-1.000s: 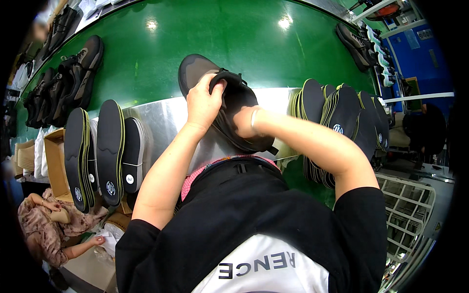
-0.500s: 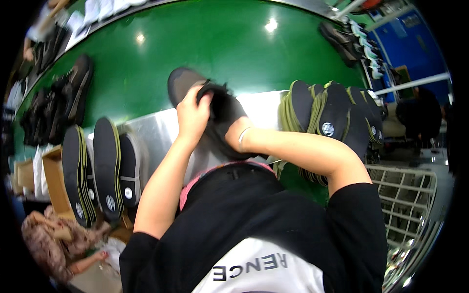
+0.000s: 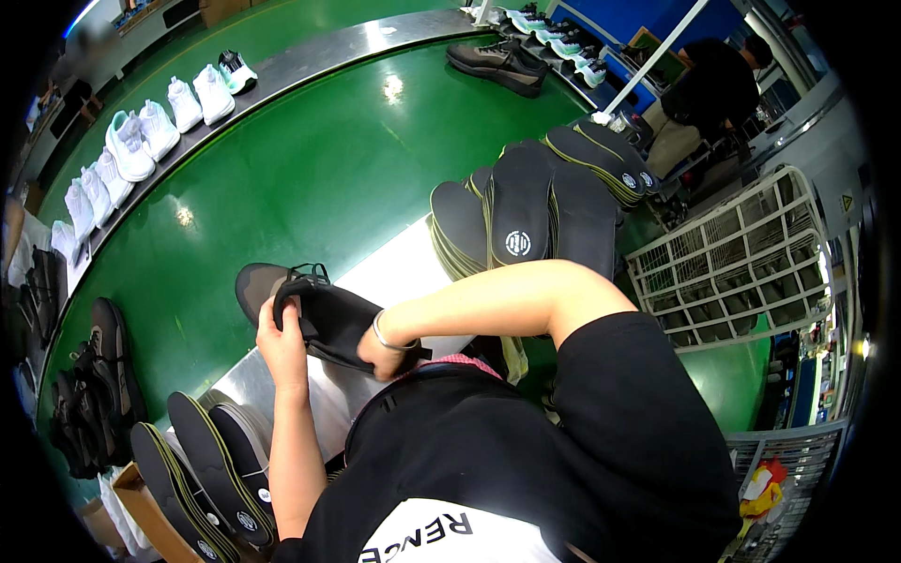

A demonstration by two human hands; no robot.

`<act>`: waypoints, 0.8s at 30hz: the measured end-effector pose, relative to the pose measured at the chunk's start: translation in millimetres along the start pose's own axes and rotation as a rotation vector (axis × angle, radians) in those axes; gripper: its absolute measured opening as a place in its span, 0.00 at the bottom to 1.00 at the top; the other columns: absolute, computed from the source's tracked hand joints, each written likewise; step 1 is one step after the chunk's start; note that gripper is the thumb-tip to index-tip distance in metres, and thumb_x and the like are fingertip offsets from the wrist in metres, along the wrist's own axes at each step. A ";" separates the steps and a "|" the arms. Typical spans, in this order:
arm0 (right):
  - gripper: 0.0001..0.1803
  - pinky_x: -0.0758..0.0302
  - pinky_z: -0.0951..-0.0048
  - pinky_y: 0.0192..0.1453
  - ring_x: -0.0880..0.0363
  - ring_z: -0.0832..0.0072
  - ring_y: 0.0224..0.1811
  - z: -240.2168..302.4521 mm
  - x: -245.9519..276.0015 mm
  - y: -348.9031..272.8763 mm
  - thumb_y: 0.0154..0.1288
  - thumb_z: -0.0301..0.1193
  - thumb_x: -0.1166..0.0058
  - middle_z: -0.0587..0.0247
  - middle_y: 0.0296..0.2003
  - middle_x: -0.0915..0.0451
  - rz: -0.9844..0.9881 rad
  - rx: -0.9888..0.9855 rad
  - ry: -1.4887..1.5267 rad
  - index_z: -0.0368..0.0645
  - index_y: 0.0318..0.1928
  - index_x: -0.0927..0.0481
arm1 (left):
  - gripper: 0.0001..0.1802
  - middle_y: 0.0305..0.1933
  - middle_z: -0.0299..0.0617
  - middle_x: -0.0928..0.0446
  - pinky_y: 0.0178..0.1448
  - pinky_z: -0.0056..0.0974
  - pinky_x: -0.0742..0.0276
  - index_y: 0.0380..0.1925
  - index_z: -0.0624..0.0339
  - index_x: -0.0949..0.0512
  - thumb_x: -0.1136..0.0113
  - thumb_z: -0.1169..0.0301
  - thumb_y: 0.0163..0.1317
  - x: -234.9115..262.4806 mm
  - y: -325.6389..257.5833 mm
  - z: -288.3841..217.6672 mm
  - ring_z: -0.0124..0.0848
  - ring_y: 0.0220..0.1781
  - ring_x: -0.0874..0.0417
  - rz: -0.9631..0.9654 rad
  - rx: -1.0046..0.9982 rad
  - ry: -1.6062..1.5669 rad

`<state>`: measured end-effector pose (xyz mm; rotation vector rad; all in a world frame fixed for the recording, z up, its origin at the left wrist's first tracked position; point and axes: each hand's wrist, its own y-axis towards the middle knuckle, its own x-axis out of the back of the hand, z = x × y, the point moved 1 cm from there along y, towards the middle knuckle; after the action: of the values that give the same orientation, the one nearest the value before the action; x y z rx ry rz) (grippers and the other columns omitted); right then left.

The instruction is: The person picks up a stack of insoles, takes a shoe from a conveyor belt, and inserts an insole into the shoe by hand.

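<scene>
A brown and black lace-up shoe [image 3: 257,287] lies tilted across the metal strip in front of my body, toe pointing to the far left. My left hand [image 3: 283,345] is closed on the padded tongue and collar, thumb on the near side, pulling the opening wide. At the heel end, my right hand [image 3: 382,353] is closed with its knuckles bent against the back of the shoe; its fingertips are hidden. A bracelet circles the right wrist. Whether anything lies inside the shoe cannot be made out.
Stacks of black insoles with green edges stand to the right [image 3: 521,211] and near left [image 3: 221,460]. Brown shoes [image 3: 108,361] sit on the green surface at left, another pair [image 3: 497,66] far off. White shoes [image 3: 131,145] line the far ledge. A wire rack [image 3: 732,258] stands at right.
The view has turned to the right, so the shoe and both hands now appear lower and further left. Both hands still hold the shoe, the left at the tongue, the right at the heel.
</scene>
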<state>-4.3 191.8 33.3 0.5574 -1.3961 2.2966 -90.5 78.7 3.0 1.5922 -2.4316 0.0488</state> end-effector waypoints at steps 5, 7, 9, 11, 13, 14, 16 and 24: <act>0.12 0.32 0.64 0.51 0.29 0.56 0.46 -16.8 -1.4 58.4 0.48 0.28 0.53 0.47 0.40 0.26 -0.547 -0.074 0.027 0.36 0.33 0.23 | 0.12 0.38 0.45 0.25 0.48 0.32 0.32 0.38 0.67 0.27 0.48 0.72 0.55 1.1 -0.7 -2.3 0.31 0.40 0.25 -0.026 -0.003 0.037; 0.18 0.35 0.64 0.54 0.31 0.58 0.51 -14.3 11.2 75.9 0.52 0.29 0.56 0.48 0.47 0.29 -0.248 -0.081 0.065 0.39 0.46 0.27 | 0.14 0.39 0.50 0.25 0.50 0.37 0.32 0.38 0.68 0.27 0.48 0.73 0.51 -1.4 -7.7 -11.6 0.39 0.42 0.25 -0.055 -0.052 0.060; 0.19 0.38 0.64 0.57 0.33 0.58 0.53 -65.9 -35.0 147.4 0.54 0.30 0.58 0.48 0.50 0.30 -0.683 0.133 0.145 0.41 0.48 0.28 | 0.15 0.38 0.53 0.26 0.46 0.43 0.31 0.36 0.66 0.26 0.48 0.69 0.48 -4.9 -10.6 -11.7 0.47 0.42 0.26 -0.090 -0.135 0.190; 0.19 0.38 0.64 0.57 0.33 0.58 0.53 -37.5 -14.1 141.6 0.54 0.30 0.58 0.49 0.49 0.30 -0.554 -0.001 -0.067 0.41 0.47 0.28 | 0.16 0.39 0.51 0.26 0.48 0.43 0.33 0.38 0.64 0.27 0.47 0.68 0.49 2.2 -20.2 -14.2 0.46 0.42 0.27 -0.107 -0.125 0.287; 0.18 0.38 0.64 0.57 0.32 0.58 0.52 -34.0 -13.3 144.0 0.54 0.31 0.58 0.49 0.49 0.30 -0.538 -0.049 -0.145 0.41 0.47 0.27 | 0.19 0.43 0.50 0.28 0.52 0.42 0.35 0.42 0.63 0.29 0.46 0.67 0.49 3.5 -30.1 -14.0 0.45 0.45 0.29 -0.082 -0.130 0.313; 0.18 0.38 0.64 0.57 0.32 0.58 0.52 -35.2 -12.5 142.6 0.54 0.31 0.58 0.49 0.49 0.30 -0.540 -0.068 -0.169 0.41 0.47 0.27 | 0.20 0.43 0.49 0.28 0.51 0.43 0.34 0.43 0.63 0.30 0.46 0.67 0.49 2.1 -35.0 -14.0 0.45 0.45 0.29 -0.096 -0.197 0.321; 0.18 0.38 0.64 0.56 0.32 0.58 0.51 -37.7 -12.0 141.3 0.54 0.31 0.58 0.49 0.48 0.29 -0.542 -0.083 -0.213 0.41 0.46 0.27 | 0.23 0.43 0.49 0.29 0.50 0.43 0.33 0.45 0.63 0.32 0.45 0.68 0.47 -0.7 -41.1 -11.9 0.45 0.44 0.29 -0.133 -0.304 0.357; 0.17 0.37 0.64 0.55 0.31 0.58 0.49 -42.5 -7.9 140.6 0.54 0.31 0.58 0.50 0.46 0.28 -0.562 -0.069 -0.310 0.41 0.45 0.27 | 0.25 0.43 0.48 0.30 0.49 0.41 0.32 0.46 0.63 0.33 0.45 0.72 0.44 -10.5 -43.0 0.2 0.42 0.44 0.29 -0.177 -0.320 0.356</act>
<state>-76.5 169.1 -92.9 1.1550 -1.2359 1.7565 -47.5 70.6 -3.7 1.4983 -1.9152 -0.0769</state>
